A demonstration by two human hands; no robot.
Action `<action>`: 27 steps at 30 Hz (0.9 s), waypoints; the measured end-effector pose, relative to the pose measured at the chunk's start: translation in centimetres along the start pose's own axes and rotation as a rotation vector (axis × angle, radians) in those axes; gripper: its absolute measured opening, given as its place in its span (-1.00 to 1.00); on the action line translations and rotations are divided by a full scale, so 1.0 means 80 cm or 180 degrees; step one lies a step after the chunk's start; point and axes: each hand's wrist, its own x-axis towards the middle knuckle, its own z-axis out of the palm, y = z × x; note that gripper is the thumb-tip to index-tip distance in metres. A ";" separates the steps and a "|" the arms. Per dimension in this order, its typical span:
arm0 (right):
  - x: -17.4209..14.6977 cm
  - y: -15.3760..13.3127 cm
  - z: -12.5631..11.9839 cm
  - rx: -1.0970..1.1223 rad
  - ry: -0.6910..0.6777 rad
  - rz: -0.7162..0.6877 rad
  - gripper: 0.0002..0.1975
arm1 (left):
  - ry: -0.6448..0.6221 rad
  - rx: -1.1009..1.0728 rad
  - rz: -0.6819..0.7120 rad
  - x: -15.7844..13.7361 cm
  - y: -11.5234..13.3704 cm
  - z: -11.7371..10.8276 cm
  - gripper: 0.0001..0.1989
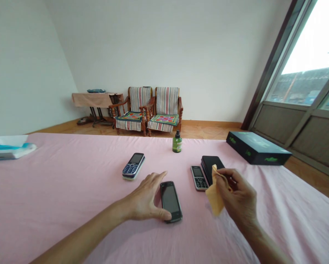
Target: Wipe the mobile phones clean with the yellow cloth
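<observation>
A dark touchscreen phone [171, 201] lies face up on the pink cloth. Beside its left edge is my left hand [146, 198], fingers spread, the thumb over the phone's lower corner; whether the thumb presses on it I cannot tell. My right hand [240, 196] pinches a yellow-orange wiping cloth [215, 198] that hangs down from the fingers. Just beyond that hand lie a silver-and-black keypad phone [199, 178] and a black flat case [211, 165], partly hidden by the hand and cloth. Farther left, a blue keypad phone [133, 165] rests on something pale.
A green pump bottle [177, 143] stands at the far middle of the pink-covered surface [79, 176]. At the back right is a black box [258, 147] with green markings. A white-and-blue packet [11, 148] lies at the left edge. Two wooden chairs [167, 104] are beyond.
</observation>
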 end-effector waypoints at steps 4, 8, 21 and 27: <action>-0.002 -0.004 0.002 0.0073 -0.0075 -0.0026 -0.88 | 0.0101 0.0015 -0.0116 -0.001 -0.012 0.017 0.37; -0.004 -0.004 0.002 0.0065 -0.0154 -0.0045 -0.91 | 0.0229 0.0105 -0.0434 -0.005 -0.001 0.031 0.37; -0.017 -0.019 0.021 -0.0001 -0.0732 -0.0166 -0.95 | 0.0073 0.0027 0.0178 -0.005 0.005 0.030 0.19; -0.017 -0.053 0.059 -0.0146 -0.1776 -0.0539 -0.81 | 0.0303 -0.0001 0.0413 -0.005 -0.001 0.033 0.03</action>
